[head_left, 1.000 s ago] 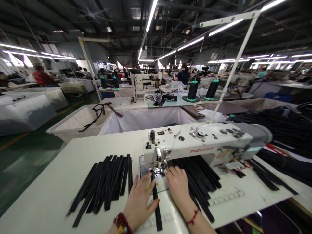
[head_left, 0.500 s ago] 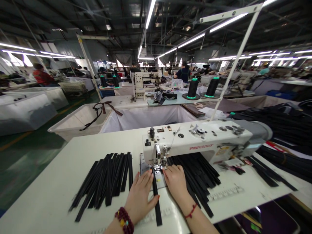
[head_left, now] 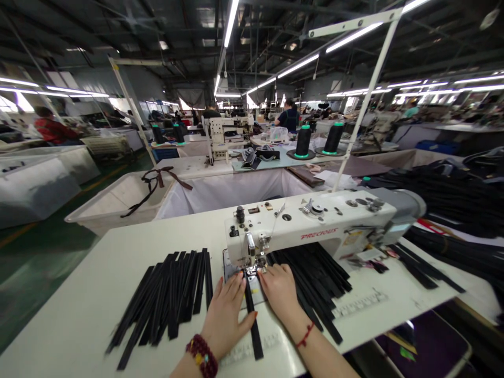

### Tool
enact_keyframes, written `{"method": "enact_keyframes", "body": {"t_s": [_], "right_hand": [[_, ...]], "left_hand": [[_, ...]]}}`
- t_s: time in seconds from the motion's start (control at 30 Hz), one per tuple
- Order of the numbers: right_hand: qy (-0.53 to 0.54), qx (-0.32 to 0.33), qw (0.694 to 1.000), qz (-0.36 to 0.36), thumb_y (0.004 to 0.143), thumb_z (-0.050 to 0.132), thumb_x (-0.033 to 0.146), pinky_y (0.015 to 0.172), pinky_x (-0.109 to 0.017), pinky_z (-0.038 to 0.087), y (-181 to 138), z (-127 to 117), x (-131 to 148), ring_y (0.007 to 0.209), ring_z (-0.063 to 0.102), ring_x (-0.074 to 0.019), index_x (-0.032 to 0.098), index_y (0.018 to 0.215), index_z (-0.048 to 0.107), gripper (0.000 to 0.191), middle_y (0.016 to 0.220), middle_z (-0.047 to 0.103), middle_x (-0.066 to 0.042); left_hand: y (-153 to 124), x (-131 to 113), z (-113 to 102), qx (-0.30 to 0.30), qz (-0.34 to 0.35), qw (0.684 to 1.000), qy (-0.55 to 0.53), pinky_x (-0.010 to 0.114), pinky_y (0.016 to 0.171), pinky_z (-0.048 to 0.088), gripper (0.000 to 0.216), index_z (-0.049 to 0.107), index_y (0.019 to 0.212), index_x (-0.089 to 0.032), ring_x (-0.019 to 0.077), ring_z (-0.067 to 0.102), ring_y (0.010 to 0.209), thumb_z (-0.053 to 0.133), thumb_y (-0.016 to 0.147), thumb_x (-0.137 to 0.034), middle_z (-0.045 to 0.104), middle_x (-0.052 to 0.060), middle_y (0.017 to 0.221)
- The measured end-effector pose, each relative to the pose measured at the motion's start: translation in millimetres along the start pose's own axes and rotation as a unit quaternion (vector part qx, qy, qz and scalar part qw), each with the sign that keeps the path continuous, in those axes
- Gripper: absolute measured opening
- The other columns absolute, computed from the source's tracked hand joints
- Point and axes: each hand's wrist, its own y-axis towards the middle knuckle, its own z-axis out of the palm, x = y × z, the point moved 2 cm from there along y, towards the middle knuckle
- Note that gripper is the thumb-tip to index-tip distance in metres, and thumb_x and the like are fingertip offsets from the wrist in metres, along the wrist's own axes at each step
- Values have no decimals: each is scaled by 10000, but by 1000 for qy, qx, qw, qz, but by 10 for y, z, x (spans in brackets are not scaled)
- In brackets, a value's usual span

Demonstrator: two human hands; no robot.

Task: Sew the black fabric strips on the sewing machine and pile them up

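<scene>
White table [head_left: 90, 294] is filling the foreground and carrying everything in hand. Sewing machine [head_left: 291, 231], marked PRECIOUS, is standing across it, needle end to the left. A bundle of black strips [head_left: 311, 283] is lying partly beneath the machine arm; a second fan of black strips [head_left: 169, 294] is lying apart on the left.

Left hand [head_left: 226, 310] is lying open, palm down, fingers flat and close together beside the working strip, thumb spread out to it. Right hand [head_left: 279, 289] is resting on the other side, fingers bent, tips near the needle area; cannot tell whether they are gripping anything.

Working strip [head_left: 255, 341] is running between the hands, its far end at the presser foot [head_left: 252, 270], its near end lying loose toward the wearer.

Judgement: the step seems to be guiding this strip at the foot. Doing it well is calling for light, even side pressure, a straight line into the foot, and no pulling against the feed. The fingertips are sitting very near the needle area, so stopping short of it is mattering most.
</scene>
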Motion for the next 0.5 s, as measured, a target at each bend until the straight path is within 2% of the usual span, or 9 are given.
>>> {"method": "enact_keyframes", "body": {"t_s": [0.13,0.23,0.4,0.47,0.5], "right_hand": [[20,-1,1000,11,951,609,117,740,-349,278,-15,-81,-20,741,540,-195,183,761,648,205,757,680,-35],[45,3,999,-4,933,614,103,744,-341,283,-65,-187,76,750,552,-189,188,807,654,157,780,684,-23],[81,26,994,-67,887,637,128,768,-306,340,-371,-387,446,730,567,-156,218,765,615,153,725,650,32],[102,32,990,-94,911,611,164,830,-314,378,-546,-513,450,765,584,-160,230,814,628,119,754,656,28],[108,28,989,-99,932,585,181,863,-327,396,-628,-599,363,803,599,-168,235,881,645,95,804,671,14]], "left_hand": [[11,12,-13,-6,-9,1000,-5,593,1121,373,647,510,1404,-115,346,514,1314,626,882,-478,525,172,1469],[33,4,-61,-27,-8,999,-21,604,1101,391,578,525,1386,-131,341,545,1275,612,909,-445,577,167,1409],[107,-150,-161,-69,24,995,-73,562,1067,442,334,634,1253,-229,248,669,976,499,952,-175,696,61,1022],[96,-204,-175,-93,55,990,-87,543,1065,444,340,668,1180,-245,220,676,884,425,971,-132,691,35,923],[72,-205,-176,-113,66,987,-90,533,1064,444,335,671,1164,-242,218,679,878,405,986,-142,697,35,919]]}}
